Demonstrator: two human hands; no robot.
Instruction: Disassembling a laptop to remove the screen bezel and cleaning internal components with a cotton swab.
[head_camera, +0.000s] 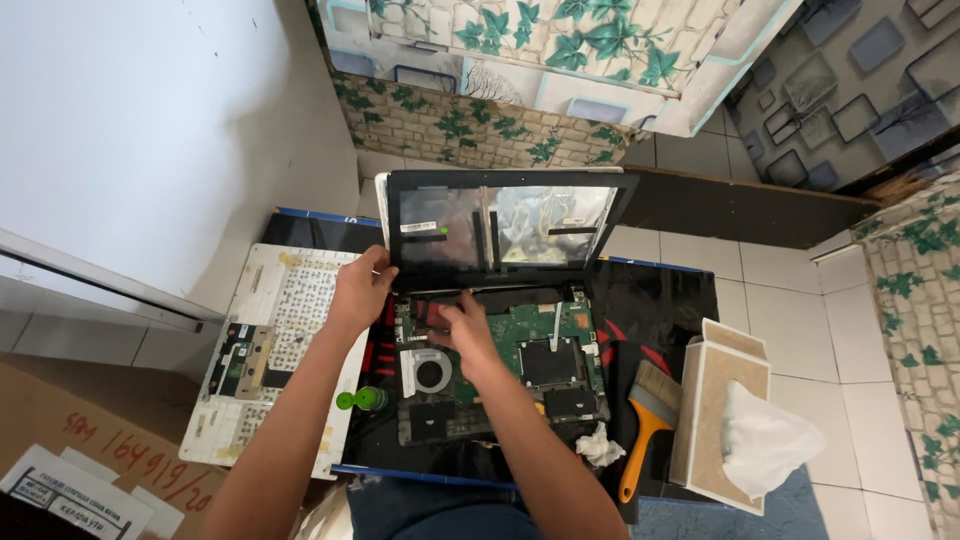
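Gripping the lower left corner of the raised laptop screen frame (505, 218), the left hand (360, 290) has its fingers curled around the bezel edge. The right hand (465, 325) rests on the exposed green motherboard (520, 350) just below the hinge line, fingers bent down onto the board; whether they pinch any part cannot be told. The two hands are apart, the left one higher and nearer the left edge of the black work mat (660, 300).

The opened laptop base sits at the mat's centre, with its round cooling fan (432, 372) near the lower left of the board. A detached white keyboard cover (270, 360) lies upside down along the mat's left edge. A green-capped bottle (360, 400) lies between the cover and the base. A crumpled tissue (600, 445) lies at the near edge; an orange-handled paintbrush (648, 420) and a tissue box (720, 410) occupy the right side.
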